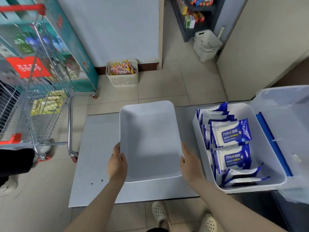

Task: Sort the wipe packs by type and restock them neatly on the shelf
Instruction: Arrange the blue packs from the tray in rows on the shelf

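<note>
An empty white bin (pixel 148 113) sits on a grey table top (pixel 97 164) in front of me. My left hand (pixel 117 164) grips its left rim near the front corner. My right hand (pixel 189 163) holds the right rim opposite. To the right stands a second white bin (pixel 267 164) filled with several blue-and-white alcohol wipe packs (pixel 231 134), most standing on edge, two lying flat at the front.
A clear lidded box with a blue strip (pixel 284 118) lies at the far right. A wire shopping cart (pixel 38 91) stands left of the table. A cream basket of pink packs (pixel 122 72) sits by the wall, stacked cream baskets (pixel 206 46) beside a dark shelf rack (pixel 192 15).
</note>
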